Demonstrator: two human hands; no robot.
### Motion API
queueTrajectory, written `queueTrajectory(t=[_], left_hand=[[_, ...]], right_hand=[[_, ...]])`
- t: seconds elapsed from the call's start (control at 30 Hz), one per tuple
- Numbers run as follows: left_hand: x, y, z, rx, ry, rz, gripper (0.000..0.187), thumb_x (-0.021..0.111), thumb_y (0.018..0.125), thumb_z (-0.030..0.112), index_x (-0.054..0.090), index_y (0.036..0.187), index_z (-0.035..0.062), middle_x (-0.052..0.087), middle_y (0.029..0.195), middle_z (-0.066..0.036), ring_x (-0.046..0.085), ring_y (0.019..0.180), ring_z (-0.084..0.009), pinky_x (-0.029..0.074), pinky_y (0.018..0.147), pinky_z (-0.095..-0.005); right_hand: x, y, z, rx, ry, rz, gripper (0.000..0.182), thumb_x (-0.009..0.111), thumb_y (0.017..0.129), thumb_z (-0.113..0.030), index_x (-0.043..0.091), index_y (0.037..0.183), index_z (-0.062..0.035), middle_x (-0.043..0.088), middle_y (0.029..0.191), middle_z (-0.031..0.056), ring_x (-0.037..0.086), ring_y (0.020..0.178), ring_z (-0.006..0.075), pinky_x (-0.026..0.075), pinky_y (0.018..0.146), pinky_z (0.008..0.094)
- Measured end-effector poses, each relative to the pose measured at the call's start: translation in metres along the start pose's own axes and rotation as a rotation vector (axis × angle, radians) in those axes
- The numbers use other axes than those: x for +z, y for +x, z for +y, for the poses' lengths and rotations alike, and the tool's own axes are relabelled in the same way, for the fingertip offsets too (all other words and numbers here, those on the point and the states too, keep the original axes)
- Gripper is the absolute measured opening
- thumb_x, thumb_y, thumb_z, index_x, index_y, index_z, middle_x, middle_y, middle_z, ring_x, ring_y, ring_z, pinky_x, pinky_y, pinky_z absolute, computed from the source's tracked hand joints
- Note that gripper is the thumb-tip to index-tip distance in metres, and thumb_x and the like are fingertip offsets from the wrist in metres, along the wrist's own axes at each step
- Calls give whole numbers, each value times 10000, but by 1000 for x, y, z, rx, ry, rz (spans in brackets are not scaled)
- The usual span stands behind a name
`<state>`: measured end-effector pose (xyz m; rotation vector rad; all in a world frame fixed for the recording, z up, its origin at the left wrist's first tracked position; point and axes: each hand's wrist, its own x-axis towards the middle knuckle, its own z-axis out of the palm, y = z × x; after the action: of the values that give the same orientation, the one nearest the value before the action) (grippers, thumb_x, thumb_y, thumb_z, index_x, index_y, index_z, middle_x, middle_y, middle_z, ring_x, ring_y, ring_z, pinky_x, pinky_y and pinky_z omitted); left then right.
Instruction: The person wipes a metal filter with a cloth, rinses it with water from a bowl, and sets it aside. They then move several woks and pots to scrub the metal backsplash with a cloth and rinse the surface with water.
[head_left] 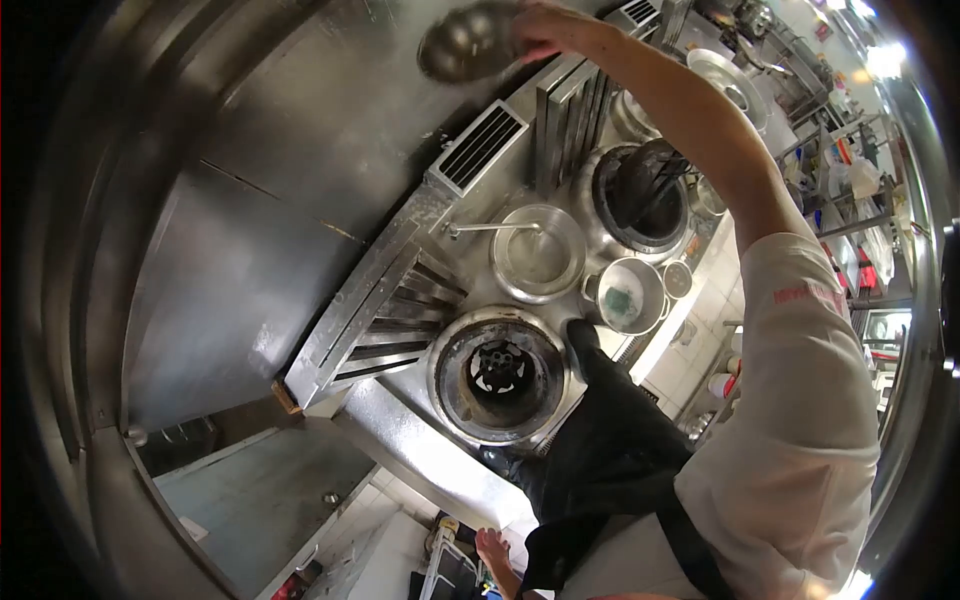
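Note:
My right hand (545, 28) is raised high at the top of the view, closed on the edge of a round metal bowl (465, 45). The bowl is held up close to the stainless steel hood panel (330, 90). Low in the view, my left hand (490, 545) hangs beside my body with its fingers apart and nothing in it. My black shoes stand on the cooking range beside a bare burner ring (500, 375).
A metal pan (540, 262) with a long handle across it sits on the range. Beside it stands a pot (628, 297) holding a green scouring pad. A dark wok (640, 200) rests on another burner. Slatted hood filters (405, 315) lean nearby; shelves line the right.

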<state>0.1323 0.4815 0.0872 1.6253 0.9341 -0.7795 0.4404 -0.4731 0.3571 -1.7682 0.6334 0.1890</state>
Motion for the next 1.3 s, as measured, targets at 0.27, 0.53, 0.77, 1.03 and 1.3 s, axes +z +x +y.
queueTrajectory(t=[0.27,0.53,0.77,1.03,1.3], left_hand=[[45,-21,-4,5,224,16,484,599,913,207,452,1362,99,603,1166,-97,621,1027,-244,481,764,-439],[58,-79,-76,-450,332,207,413,608,961,192,455,1344,185,544,1275,-49,617,1107,-313,505,799,-487],[19,-125,-113,-802,-79,146,421,590,971,323,461,1350,194,571,1240,-57,591,1179,-386,495,860,-597],[45,-121,-84,-284,420,-44,472,651,905,294,477,1333,196,597,1208,-86,629,1101,-359,518,886,-535],[42,-3,-45,-85,174,-92,324,587,956,202,553,1248,67,643,983,-57,638,813,-203,517,633,-307]], right_hand=[[104,-56,286,422,-160,220,685,563,851,-32,351,1489,-168,552,1296,202,698,963,278,614,475,354],[245,105,584,19,-989,99,787,441,890,14,192,1522,-385,281,1515,279,700,742,413,603,745,468],[338,183,695,294,-671,262,715,453,898,-29,252,1508,-344,389,1454,243,674,899,435,562,837,499],[268,64,581,406,50,180,727,464,818,25,360,1483,-250,655,756,168,591,510,277,493,502,421],[219,-62,255,252,-188,-141,634,447,868,-8,327,1486,-81,579,1247,265,716,681,318,615,606,405]])
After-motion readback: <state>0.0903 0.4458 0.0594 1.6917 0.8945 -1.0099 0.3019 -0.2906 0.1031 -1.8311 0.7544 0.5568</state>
